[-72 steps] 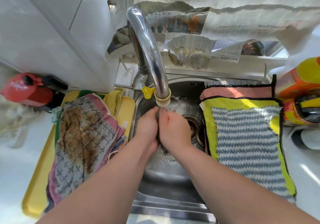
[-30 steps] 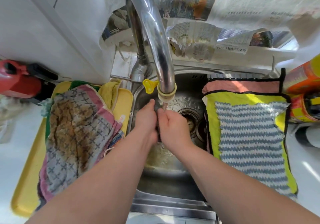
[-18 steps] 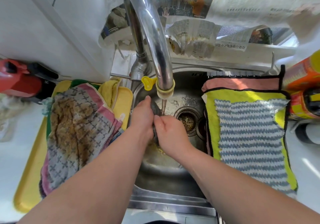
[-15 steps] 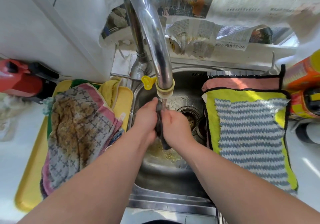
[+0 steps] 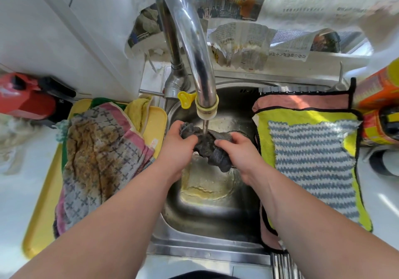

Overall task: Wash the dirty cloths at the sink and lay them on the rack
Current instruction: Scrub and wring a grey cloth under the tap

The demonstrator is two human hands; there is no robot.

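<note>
A wet dark grey cloth hangs bunched over the steel sink, under a thin stream from the chrome tap. My left hand grips its left end and my right hand grips its right end. A stained grey and pink cloth lies on top of a pile on the yellow tray left of the sink. On the rack right of the sink lie a blue and white striped cloth, a yellow cloth and a pink cloth.
A red container stands at the far left behind the tray. Orange and yellow bottles stand at the right edge. Newspaper covers the ledge behind the sink. Murky water pools on the sink bottom.
My hands were pressed together with the cloth squeezed between them under the tap. Now they have moved apart and the grey cloth is spread between them.
</note>
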